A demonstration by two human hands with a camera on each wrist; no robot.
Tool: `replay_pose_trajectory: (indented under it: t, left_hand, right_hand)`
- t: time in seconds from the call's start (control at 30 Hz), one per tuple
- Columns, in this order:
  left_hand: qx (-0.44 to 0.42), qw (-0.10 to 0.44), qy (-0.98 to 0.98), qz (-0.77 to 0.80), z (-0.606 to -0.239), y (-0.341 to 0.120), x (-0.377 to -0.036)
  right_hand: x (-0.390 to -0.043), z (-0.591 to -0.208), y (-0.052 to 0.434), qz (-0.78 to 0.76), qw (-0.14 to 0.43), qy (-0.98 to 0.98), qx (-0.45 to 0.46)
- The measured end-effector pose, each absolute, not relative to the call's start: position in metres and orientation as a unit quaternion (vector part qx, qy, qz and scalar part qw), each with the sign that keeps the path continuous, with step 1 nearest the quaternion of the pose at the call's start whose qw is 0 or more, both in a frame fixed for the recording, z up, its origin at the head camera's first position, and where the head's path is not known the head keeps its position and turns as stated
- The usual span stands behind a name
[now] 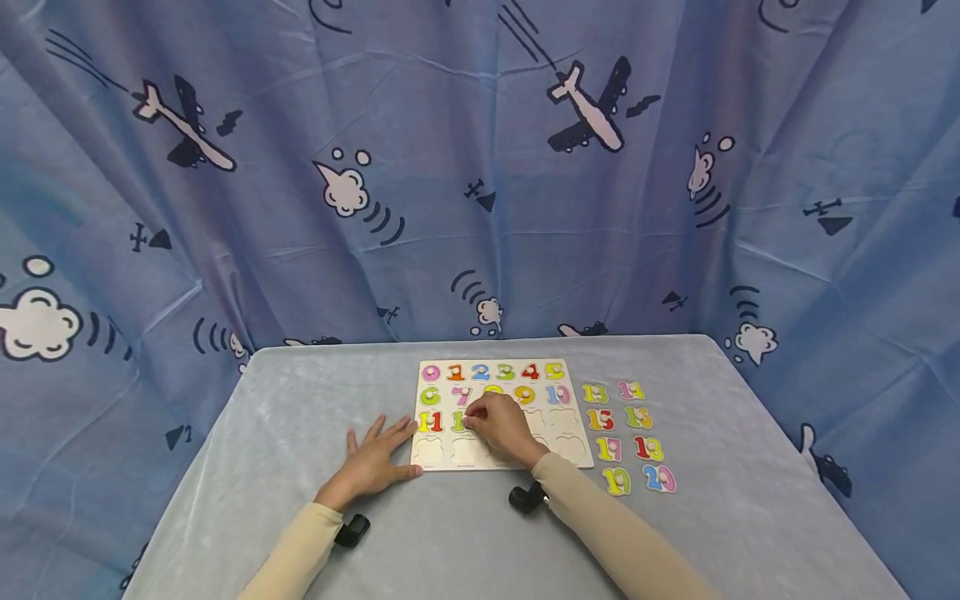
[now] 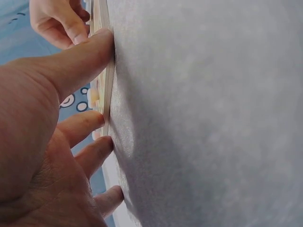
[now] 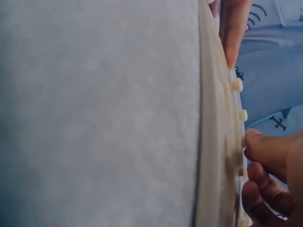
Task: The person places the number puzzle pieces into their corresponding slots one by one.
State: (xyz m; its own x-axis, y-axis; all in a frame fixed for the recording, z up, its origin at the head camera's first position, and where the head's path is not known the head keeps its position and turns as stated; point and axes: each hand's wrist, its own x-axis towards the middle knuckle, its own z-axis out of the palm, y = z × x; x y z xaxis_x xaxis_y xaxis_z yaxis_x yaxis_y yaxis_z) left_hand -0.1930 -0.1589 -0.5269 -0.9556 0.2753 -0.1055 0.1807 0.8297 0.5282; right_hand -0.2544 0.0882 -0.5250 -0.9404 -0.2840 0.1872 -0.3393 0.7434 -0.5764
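A wooden number puzzle board (image 1: 472,458) lies on the table, with pieces 0 to 11 in its upper rows. My right hand (image 1: 501,425) reaches over the third row, thumb and fingertips together at a green number piece (image 1: 457,422) beside the 11 piece (image 1: 431,422). This green piece shows a 1; the rest of it is hidden by the fingers. In the right wrist view, the thumb (image 3: 267,146) and curled fingers pinch close over the board's face. My left hand (image 1: 372,462) lies spread at the board's left side, thumb and fingertips against its edge (image 2: 108,90).
Right of the board, loose number pieces stand in two columns, from the 13 piece (image 1: 596,393) down to the 20 piece (image 1: 660,478). Bare recesses (image 1: 429,451) show in the board's lower rows. A blue curtain (image 1: 420,167) hangs behind the grey-covered table (image 1: 315,392).
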Motion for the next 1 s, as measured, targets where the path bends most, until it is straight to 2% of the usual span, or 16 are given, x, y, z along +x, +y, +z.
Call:
replay_pose_trajectory:
  t: [0.37,0.5,0.83,1.0]
  left_hand:
    - [0.118,0.085,0.951,0.273,-0.528,-0.158,-0.191]
    - [0.118,0.088,0.950,0.275,-0.530,-0.157,-0.191]
    - [0.122,0.089,0.951,0.269,-0.527,-0.159,-0.192]
    - [0.122,0.093,0.952,0.266,-0.526,-0.160,-0.193]
  right_hand:
    - [-0.259,-0.525,0.089,0.285,0.023,-0.941,0.179]
    - [-0.257,-0.517,0.101,0.304,0.047,-0.936,0.172]
    - [-0.264,-0.490,0.191,0.333,0.148,-0.922,0.128]
    - [-0.266,-0.492,0.235,0.297,0.161,-0.935,0.105]
